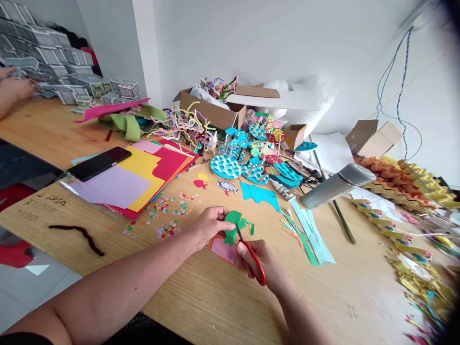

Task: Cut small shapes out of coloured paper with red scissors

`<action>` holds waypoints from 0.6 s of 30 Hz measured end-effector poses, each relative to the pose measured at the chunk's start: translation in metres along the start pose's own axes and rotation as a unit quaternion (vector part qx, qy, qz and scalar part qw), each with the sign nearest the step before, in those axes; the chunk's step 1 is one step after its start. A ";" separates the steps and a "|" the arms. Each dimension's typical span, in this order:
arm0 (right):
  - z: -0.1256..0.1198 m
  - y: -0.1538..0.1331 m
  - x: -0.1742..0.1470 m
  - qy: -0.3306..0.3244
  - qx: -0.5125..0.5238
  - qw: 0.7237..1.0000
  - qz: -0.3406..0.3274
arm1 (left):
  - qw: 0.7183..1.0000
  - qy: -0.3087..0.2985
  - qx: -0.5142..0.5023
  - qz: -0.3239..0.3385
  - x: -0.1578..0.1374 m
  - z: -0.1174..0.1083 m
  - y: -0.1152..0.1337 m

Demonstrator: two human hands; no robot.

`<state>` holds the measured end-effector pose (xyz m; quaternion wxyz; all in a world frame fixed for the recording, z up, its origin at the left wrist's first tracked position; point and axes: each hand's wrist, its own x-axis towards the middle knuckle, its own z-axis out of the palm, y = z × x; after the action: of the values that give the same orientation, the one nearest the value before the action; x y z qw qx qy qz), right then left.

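My left hand pinches a piece of green paper cut to a curved outline, thumb on top. In my right hand is a pair of scissors with red handles, its blades at the right edge of the green paper. A narrow green offcut hangs beside the blades. Under my hands lies pink paper with a drawn outline, on an orange sheet. Beyond them rest a yellow fish-shaped cutout, a red one and a white drawn cutout.
Coloured sheets and a phone lie at left, near scattered paper dots. A grey flask lies right of blue scraps and paper strips. Blue wavy crafts and boxes stand behind. Another person's hand is far left.
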<state>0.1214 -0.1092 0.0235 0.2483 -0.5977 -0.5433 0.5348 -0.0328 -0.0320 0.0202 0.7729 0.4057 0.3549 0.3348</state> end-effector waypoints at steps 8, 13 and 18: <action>-0.002 -0.001 0.000 -0.017 -0.017 1.000 -0.019 | 1.000 -0.003 0.000 0.001 0.000 0.000 0.000; -0.002 0.000 0.000 -0.025 -0.014 0.999 -0.024 | 1.000 -0.007 0.001 0.004 0.000 -0.001 -0.001; -0.002 -0.001 -0.001 -0.024 -0.005 1.000 -0.017 | 1.000 -0.008 0.004 0.005 0.000 -0.001 -0.001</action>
<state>0.1229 -0.1092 0.0255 0.2415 -0.5767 -0.5621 0.5414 -0.0334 -0.0323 0.0190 0.7720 0.4136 0.3482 0.3342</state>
